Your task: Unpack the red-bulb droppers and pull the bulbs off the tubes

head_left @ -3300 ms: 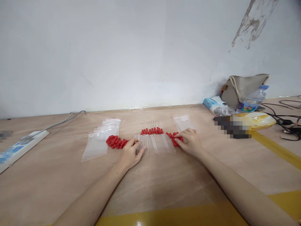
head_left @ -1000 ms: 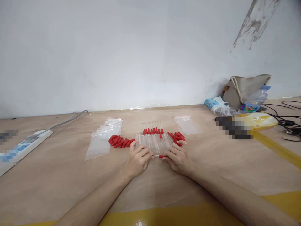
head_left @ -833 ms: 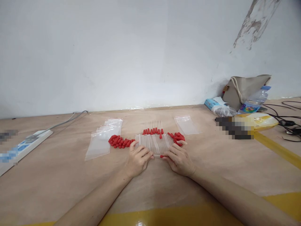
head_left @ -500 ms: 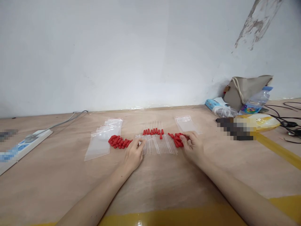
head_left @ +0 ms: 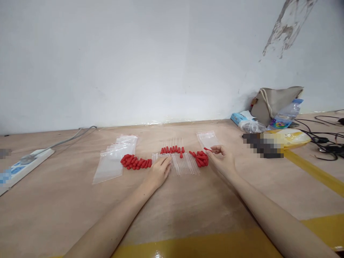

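Observation:
My right hand [head_left: 224, 160] pinches a red rubber dropper bulb [head_left: 207, 149] between thumb and fingertips, just right of a small heap of the same bulbs [head_left: 202, 159]. My left hand [head_left: 159, 172] is over the left part of a row of clear thin tubes [head_left: 185, 165], its fingers drawn together and pointing down among them. What those fingertips grip, if anything, is hidden. Behind the row lie several droppers with red bulbs [head_left: 172, 149] fitted on clear tubes, their tips pointing away. One bulb [head_left: 181, 154] sticks out toward me. A larger heap of red bulbs [head_left: 134, 162] lies to the left.
Clear zip bags [head_left: 110, 163] lie at the left and another bag [head_left: 206, 138] behind my right hand. A power strip [head_left: 32, 166] stands far left. At the right are a tissue pack [head_left: 239, 119], a grey bag [head_left: 276, 102], a plastic bottle [head_left: 287, 116] and black cables [head_left: 322, 139].
My right hand has lifted a red bulb off the right heap and moved slightly right with it. My left hand has shifted right and turned its fingers down over the tubes.

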`<state>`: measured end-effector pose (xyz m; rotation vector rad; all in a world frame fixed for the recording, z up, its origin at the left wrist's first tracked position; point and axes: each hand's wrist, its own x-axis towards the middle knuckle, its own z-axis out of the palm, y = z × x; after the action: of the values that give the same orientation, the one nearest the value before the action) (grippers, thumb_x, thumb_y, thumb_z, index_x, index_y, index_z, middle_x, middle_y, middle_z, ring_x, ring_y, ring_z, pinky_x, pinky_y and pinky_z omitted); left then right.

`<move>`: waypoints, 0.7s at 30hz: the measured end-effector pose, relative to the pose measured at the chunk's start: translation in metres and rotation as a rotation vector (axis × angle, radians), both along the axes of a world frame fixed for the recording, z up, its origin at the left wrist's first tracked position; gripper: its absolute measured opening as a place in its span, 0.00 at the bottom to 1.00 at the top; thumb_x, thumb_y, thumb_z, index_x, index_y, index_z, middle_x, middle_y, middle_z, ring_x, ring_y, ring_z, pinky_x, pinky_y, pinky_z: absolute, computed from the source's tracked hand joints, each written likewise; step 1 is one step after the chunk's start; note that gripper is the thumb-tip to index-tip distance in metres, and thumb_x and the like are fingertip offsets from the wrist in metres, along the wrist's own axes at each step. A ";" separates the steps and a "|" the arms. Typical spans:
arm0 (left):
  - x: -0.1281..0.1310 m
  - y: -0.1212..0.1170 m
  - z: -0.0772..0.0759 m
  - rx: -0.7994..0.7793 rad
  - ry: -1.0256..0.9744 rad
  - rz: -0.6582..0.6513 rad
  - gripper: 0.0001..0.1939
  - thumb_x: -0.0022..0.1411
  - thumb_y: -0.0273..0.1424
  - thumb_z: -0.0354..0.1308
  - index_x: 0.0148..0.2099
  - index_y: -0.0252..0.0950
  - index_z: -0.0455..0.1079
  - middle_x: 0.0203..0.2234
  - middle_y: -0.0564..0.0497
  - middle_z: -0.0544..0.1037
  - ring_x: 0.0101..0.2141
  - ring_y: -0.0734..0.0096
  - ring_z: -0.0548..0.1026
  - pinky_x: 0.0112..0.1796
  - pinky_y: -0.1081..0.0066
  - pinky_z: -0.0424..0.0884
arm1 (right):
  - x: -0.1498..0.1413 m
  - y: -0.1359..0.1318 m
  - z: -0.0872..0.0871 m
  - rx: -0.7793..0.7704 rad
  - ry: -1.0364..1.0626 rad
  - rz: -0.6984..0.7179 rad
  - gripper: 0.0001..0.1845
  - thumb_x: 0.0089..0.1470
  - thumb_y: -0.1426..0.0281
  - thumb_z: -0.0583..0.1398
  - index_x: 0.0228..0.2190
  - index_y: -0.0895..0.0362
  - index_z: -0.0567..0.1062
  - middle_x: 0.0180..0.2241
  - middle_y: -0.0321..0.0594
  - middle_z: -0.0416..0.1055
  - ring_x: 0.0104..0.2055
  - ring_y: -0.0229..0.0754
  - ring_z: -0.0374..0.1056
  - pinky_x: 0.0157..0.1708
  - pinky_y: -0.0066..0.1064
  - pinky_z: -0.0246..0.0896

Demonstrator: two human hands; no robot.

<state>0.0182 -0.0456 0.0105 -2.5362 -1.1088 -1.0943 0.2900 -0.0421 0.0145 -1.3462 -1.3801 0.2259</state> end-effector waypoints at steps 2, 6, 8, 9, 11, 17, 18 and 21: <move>0.001 -0.003 0.002 -0.039 0.023 -0.030 0.14 0.62 0.31 0.48 0.50 0.35 0.63 0.39 0.45 0.73 0.40 0.66 0.71 0.41 0.65 0.70 | 0.000 -0.001 0.001 -0.011 -0.064 -0.002 0.15 0.44 0.58 0.60 0.30 0.57 0.71 0.29 0.39 0.71 0.32 0.41 0.65 0.34 0.33 0.57; 0.003 -0.010 0.009 -0.090 0.152 -0.035 0.22 0.61 0.39 0.49 0.55 0.34 0.59 0.46 0.44 0.71 0.49 0.61 0.66 0.50 0.59 0.63 | -0.003 -0.004 0.004 0.009 -0.205 -0.001 0.14 0.44 0.56 0.60 0.27 0.54 0.73 0.28 0.37 0.73 0.34 0.42 0.65 0.39 0.36 0.52; 0.004 -0.013 0.013 -0.075 0.218 -0.003 0.26 0.60 0.41 0.49 0.58 0.35 0.56 0.49 0.43 0.69 0.53 0.57 0.62 0.53 0.52 0.55 | -0.007 -0.006 0.006 0.052 -0.284 0.001 0.13 0.44 0.57 0.60 0.27 0.53 0.74 0.28 0.36 0.73 0.34 0.42 0.65 0.42 0.38 0.48; 0.004 -0.015 0.015 -0.066 0.242 0.015 0.28 0.60 0.42 0.48 0.59 0.35 0.54 0.51 0.43 0.67 0.55 0.56 0.59 0.55 0.50 0.51 | -0.008 -0.008 0.007 0.077 -0.328 0.010 0.11 0.44 0.58 0.61 0.27 0.52 0.74 0.28 0.35 0.74 0.34 0.42 0.65 0.42 0.38 0.46; 0.002 -0.018 0.017 -0.052 0.268 0.047 0.29 0.60 0.43 0.47 0.60 0.36 0.52 0.54 0.44 0.63 0.57 0.56 0.56 0.56 0.49 0.46 | -0.011 -0.012 0.008 0.123 -0.414 0.044 0.08 0.45 0.61 0.61 0.26 0.52 0.74 0.27 0.34 0.73 0.34 0.41 0.64 0.43 0.38 0.44; -0.005 -0.023 0.014 -0.018 0.270 0.097 0.28 0.60 0.42 0.47 0.60 0.36 0.52 0.55 0.44 0.61 0.57 0.55 0.54 0.56 0.48 0.43 | -0.011 -0.012 0.012 0.135 -0.432 0.011 0.06 0.46 0.63 0.60 0.25 0.52 0.74 0.26 0.33 0.73 0.33 0.40 0.64 0.43 0.37 0.42; -0.005 -0.022 0.013 -0.021 0.267 0.100 0.28 0.60 0.42 0.48 0.60 0.36 0.53 0.55 0.44 0.61 0.57 0.55 0.54 0.56 0.48 0.42 | -0.010 -0.009 0.015 0.112 -0.408 -0.019 0.07 0.46 0.62 0.60 0.26 0.52 0.73 0.27 0.33 0.74 0.34 0.40 0.64 0.43 0.37 0.41; -0.005 -0.021 0.011 -0.035 0.262 0.104 0.26 0.61 0.41 0.47 0.58 0.37 0.56 0.55 0.44 0.61 0.57 0.56 0.54 0.56 0.47 0.42 | -0.012 0.002 0.027 -0.006 -0.404 -0.048 0.07 0.44 0.63 0.60 0.26 0.52 0.73 0.29 0.32 0.74 0.35 0.41 0.64 0.44 0.38 0.40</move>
<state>0.0130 -0.0663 0.0214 -2.5241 -1.1801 -0.6985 0.2784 -0.0398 0.0414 -1.4811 -1.6770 -0.0803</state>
